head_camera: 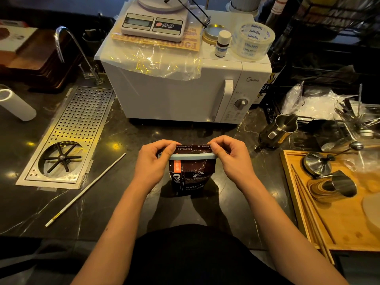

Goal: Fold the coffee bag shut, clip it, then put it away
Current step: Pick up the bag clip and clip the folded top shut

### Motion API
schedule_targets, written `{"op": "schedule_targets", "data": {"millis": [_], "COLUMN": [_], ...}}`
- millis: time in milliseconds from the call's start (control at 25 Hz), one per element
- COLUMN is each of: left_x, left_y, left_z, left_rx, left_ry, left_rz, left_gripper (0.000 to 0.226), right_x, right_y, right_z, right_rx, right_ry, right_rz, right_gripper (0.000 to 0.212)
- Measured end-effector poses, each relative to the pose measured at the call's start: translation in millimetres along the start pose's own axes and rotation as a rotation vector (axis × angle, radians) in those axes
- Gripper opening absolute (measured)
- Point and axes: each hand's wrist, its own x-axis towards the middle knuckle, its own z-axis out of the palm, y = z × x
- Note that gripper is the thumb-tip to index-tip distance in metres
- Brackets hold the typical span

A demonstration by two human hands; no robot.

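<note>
Both forearms reach up from bottom of frame to center; left hand [153, 161] & right hand [230, 157] pinching, fingers curled (thumbs facing inward).

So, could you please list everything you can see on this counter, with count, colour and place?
coffee bag: 1, dark brown, upright, counter centre
clip: 1, pale blue, across bag top
microwave: 1, white, behind bag
scale: 1, white, on microwave
tape roll: 1, clear, on microwave
small bottle: 1, white-capped, on microwave
drip tray: 1, steel, left
tap: 1, chrome, back left
pitcher: 1, steel, right
wooden tray: 1, tan, right
left hand: on clip's left end
right hand: on clip's right end
</note>
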Motion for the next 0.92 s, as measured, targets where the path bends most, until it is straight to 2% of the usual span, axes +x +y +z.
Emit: {"op": "schedule_targets", "data": {"millis": [400, 680, 920], "left_x": [-10.9, -21.7, -23.8], "left_y": [-5.8, -12.1, -30.2], "left_z": [7.9, 11.2, 10.1], "left_rx": [-0.060, -0.051, -0.079], "left_ry": [0.029, -0.015, 0.000], "left_rz": [0.020, -0.035, -0.087], "left_gripper": [0.016, 0.067, 0.090], "right_x": [-14.4, -18.5, -23.9], "right_y": [11.5, 22.8, 32.9], "right_z": [12.1, 21.4, 24.0], "right_rx": [0.117, 0.160, 0.173], "right_ry": [0.104, 0.116, 0.028], "right_rz": [0.003, 0.074, 0.078], "right_gripper": [0.015, 0.025, 0.043]}}
